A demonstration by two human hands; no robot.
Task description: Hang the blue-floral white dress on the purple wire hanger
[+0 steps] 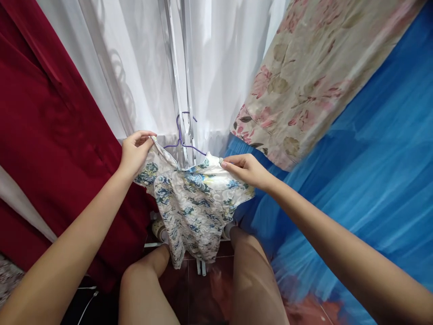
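Observation:
A white blouse [192, 203] with a blue and yellow floral print hangs in front of me, spread between my hands. My left hand [134, 151] pinches its shoulder on the left side. On the other shoulder, my right hand [246, 168] grips the fabric between thumb and fingers. Behind the neckline shows a purple hanger [180, 140], its hook near a white metal pole [177, 67]. The hanger's arms run down behind or into the blouse; how far they reach inside is hidden.
White curtains [223, 67] hang behind the pole. Dark red cloth [57, 126] drapes at left. A beige floral fabric [291, 90] and blue tulle [358, 180] hang at right. Below are my legs, a reddish tiled floor [196, 298] and a white cable [87, 307].

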